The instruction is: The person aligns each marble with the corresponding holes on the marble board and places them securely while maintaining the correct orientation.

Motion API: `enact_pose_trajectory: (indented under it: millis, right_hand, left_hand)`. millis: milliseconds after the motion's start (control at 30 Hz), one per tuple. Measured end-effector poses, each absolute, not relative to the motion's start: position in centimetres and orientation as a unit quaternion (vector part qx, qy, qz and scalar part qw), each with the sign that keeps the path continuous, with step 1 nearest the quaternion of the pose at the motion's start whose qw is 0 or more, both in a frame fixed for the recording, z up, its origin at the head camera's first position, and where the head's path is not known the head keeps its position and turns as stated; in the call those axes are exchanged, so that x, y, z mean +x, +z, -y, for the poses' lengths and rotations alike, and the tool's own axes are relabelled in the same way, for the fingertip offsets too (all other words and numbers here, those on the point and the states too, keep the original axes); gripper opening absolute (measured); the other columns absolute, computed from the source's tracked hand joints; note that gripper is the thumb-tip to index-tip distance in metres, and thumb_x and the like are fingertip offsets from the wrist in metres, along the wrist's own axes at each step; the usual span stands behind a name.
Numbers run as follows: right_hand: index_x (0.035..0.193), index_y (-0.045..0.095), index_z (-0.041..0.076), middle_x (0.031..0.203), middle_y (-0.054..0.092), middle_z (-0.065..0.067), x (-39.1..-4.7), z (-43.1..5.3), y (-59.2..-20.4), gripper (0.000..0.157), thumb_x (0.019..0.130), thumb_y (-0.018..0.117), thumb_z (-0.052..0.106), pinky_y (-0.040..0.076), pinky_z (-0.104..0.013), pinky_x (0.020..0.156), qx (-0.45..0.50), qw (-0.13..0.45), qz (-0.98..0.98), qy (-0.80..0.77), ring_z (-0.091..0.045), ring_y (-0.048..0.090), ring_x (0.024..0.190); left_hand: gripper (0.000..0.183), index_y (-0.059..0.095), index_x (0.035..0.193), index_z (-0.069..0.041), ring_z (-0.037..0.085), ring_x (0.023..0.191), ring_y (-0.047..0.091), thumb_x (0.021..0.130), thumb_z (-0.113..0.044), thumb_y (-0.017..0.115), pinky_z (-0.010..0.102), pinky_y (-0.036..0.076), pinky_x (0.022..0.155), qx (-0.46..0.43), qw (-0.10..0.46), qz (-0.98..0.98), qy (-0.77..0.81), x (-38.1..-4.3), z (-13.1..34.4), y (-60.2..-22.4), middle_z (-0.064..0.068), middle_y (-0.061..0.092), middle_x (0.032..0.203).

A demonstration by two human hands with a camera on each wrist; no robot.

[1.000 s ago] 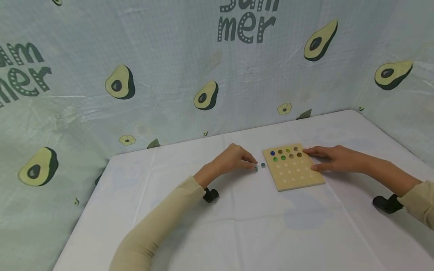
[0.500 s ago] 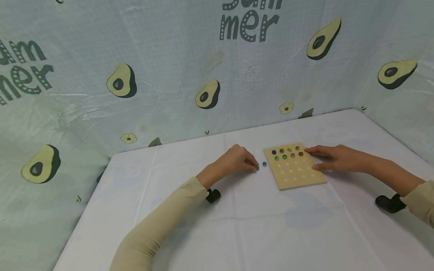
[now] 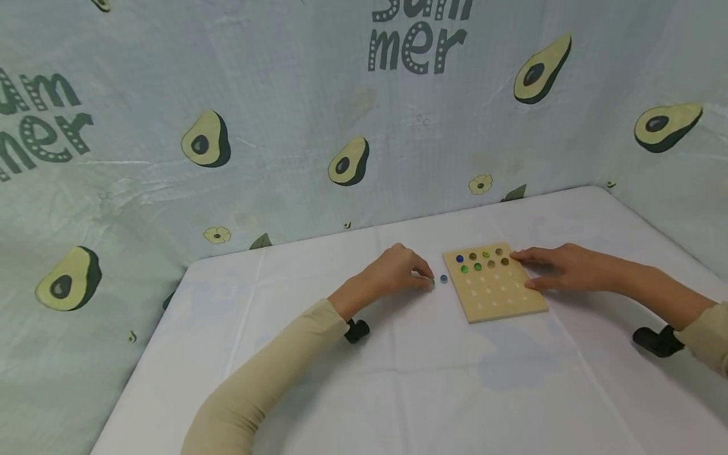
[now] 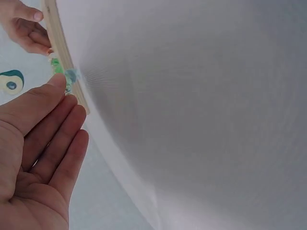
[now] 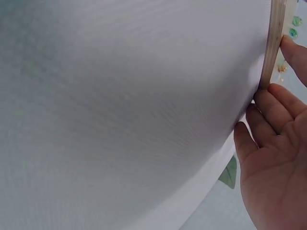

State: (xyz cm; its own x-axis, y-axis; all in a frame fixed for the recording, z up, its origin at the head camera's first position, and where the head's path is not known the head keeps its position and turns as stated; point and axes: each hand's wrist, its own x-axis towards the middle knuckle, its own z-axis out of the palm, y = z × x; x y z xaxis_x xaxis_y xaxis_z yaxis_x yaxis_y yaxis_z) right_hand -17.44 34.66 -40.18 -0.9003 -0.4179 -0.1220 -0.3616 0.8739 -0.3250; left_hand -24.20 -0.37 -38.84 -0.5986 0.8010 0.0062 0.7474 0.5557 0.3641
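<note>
My left hand (image 3: 398, 272) pinches a small greenish glass marble (image 4: 68, 88) between thumb and index finger, low over the table. The fingers mostly hide it in the head view. A loose pale blue marble (image 3: 443, 278) lies between this hand and a square wooden board (image 3: 493, 296). Shallow holes cover the board, and its two far rows hold marbles: a dark blue one (image 3: 459, 259), a yellow one (image 3: 486, 254), green ones (image 3: 478, 266) and several brownish ones (image 3: 505, 261). My right hand (image 3: 560, 268) touches the board's right edge with thumb and fingertips, its fingers fairly straight.
A white cloth (image 3: 352, 392) covers the table. Behind it hangs a pale curtain (image 3: 273, 114) printed with avocados. Black wrist cameras are strapped under the left wrist (image 3: 356, 330) and the right wrist (image 3: 658, 341).
The left thumb and index finger have closed around the greenish marble, which lay more exposed at their tips before. The right hand and the board have stayed in place.
</note>
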Motion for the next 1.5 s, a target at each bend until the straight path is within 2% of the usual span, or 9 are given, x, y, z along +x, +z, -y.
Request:
enact_pose_trajectory:
  millis: [267,533,767,1067,1500]
  right_hand:
    - [0.150,0.051,0.009,0.148,0.052,-0.023,-17.6,-34.5,-40.3,0.075,0.094,0.066,0.057,0.045,-0.063,0.102,-0.200,0.104,-0.964,-0.144,-0.047,0.051,0.132]
    - [0.148,0.053,0.008,0.146,0.053,-0.025,-17.3,-34.4,-40.2,0.069,0.095,0.069,0.049,0.045,-0.063,0.101,-0.200,0.076,-0.968,-0.133,-0.048,0.051,0.131]
    - [0.147,0.055,0.011,0.148,0.052,-0.023,-17.4,-34.6,-40.2,0.070,0.093,0.070,0.053,0.041,-0.065,0.104,-0.193,0.072,-0.967,-0.150,-0.049,0.045,0.136]
    - [0.147,0.054,0.008,0.149,0.051,-0.023,-17.2,-34.6,-40.3,0.068,0.094,0.070,0.048,0.039,-0.063,0.107,-0.211,0.065,-0.961,-0.165,-0.047,0.044,0.138]
    - [0.147,0.051,0.005,0.149,0.049,-0.018,-17.3,-34.2,-40.2,0.058,0.102,0.061,0.040,0.038,-0.062,0.110,-0.255,0.055,-0.960,-0.098,-0.043,0.043,0.139]
  left_hand:
    - [0.016,0.081,0.106,-0.011,0.011,0.099,0.072,0.092,-0.019,0.078,0.021,0.054,0.086,0.457,0.054,-0.867,0.189,-24.0,1.2,-38.1,-0.001,0.078,0.104]
    - [0.018,0.081,0.108,-0.010,0.014,0.102,0.071,0.092,-0.019,0.078,0.030,0.057,0.089,0.449,0.049,-0.858,0.246,-23.9,1.0,-37.1,0.001,0.078,0.106]
    - [0.018,0.081,0.108,-0.011,0.009,0.098,0.069,0.092,-0.020,0.078,0.016,0.052,0.080,0.436,0.041,-0.857,0.271,-23.6,1.1,-36.8,-0.001,0.078,0.107]
    - [0.019,0.080,0.107,-0.010,0.008,0.095,0.069,0.092,-0.021,0.079,0.015,0.052,0.077,0.434,0.028,-0.853,0.288,-23.5,1.1,-36.9,-0.001,0.078,0.104]
    - [0.019,0.080,0.108,-0.010,0.010,0.097,0.069,0.092,-0.020,0.078,0.015,0.051,0.078,0.440,0.028,-0.849,0.292,-23.4,0.6,-36.7,0.000,0.078,0.103]
